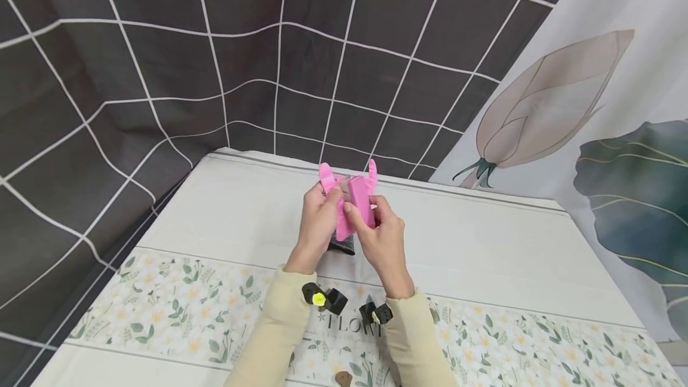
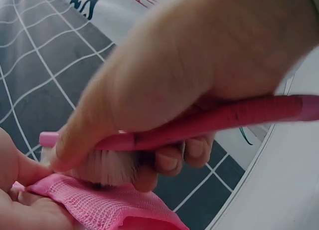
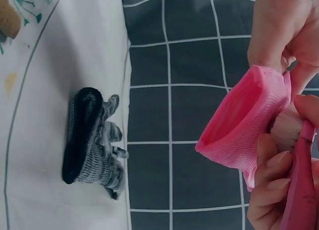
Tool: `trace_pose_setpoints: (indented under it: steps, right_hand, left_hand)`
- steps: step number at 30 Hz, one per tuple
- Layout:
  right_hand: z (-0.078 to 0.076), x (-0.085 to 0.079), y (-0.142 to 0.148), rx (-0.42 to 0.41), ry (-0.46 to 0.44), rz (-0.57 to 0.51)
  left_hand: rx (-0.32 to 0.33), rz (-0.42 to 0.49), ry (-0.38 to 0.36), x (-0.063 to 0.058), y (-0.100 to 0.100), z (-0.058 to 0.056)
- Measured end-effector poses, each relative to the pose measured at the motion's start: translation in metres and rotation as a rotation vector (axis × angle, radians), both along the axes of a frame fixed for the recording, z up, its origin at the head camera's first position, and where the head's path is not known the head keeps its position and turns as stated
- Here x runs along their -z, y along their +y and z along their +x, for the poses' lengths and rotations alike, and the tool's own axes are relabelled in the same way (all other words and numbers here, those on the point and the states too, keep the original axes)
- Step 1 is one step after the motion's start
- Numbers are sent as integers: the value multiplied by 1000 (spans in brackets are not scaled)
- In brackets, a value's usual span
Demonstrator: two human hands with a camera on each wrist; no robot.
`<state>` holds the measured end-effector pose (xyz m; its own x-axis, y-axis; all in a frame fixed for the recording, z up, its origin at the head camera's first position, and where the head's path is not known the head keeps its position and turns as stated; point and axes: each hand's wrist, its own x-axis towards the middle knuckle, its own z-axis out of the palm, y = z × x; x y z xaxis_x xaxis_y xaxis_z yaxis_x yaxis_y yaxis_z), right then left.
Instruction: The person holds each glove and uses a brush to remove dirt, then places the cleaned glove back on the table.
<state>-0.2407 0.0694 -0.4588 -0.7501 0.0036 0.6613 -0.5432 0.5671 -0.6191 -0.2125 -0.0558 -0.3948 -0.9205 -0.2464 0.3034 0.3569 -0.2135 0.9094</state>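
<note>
My right hand (image 1: 384,243) grips a pink-handled brush (image 2: 224,115) with pale bristles (image 2: 112,167). Its thumb lies along the back of the brush head. Pinched in my left hand (image 1: 314,220) is a pink knitted glove (image 3: 266,108), raised above the table. The glove's cuff gapes downward, and two of its fingers stick up in the head view. In the left wrist view the bristles lie against the pink knit, with the right fingertips close beside them.
Below the hands, a grey and black knitted glove (image 3: 97,142) lies on the white, flower-printed tablecloth (image 1: 215,214). A dark curtain with white grid lines (image 1: 306,64) hangs behind the table's far edge. A small brown shape (image 1: 343,378) shows at the near edge.
</note>
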Motion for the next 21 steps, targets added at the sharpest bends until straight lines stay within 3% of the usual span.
trace_pose_setpoints:
  steps: [1, 2, 5, 8, 9, 10, 13, 15, 17, 21]
  right_hand:
    - [0, -1, 0, 9, 8, 6]
    - [8, -11, 0, -17, 2, -15]
    - [7, -12, 1, 3, 7, -25]
    - [3, -8, 4, 33, 0, -59]
    - [-7, 4, 6, 69, 7, -53]
    - [-9, 5, 8, 71, 4, -71]
    - [-13, 5, 13, 55, -21, -115]
    - [-5, -8, 15, 7, -72, -168]
    - [11, -34, 15, -56, -146, -236]
    - [51, -95, 12, -192, -280, -382]
  left_hand:
    - [8, 11, -12, -4, -1, 3]
    - [18, 29, -17, -2, -1, 1]
    - [50, 72, -14, 9, -3, -8]
    - [100, 127, -16, 19, -5, -12]
    - [115, 144, -35, 17, -6, -11]
    - [127, 168, -47, 20, -6, -13]
    - [154, 218, -83, 3, -5, -2]
    - [152, 225, -94, -9, -4, 7]
    - [147, 217, -97, -24, -4, 18]
    - [81, 118, -100, -15, -5, 13]
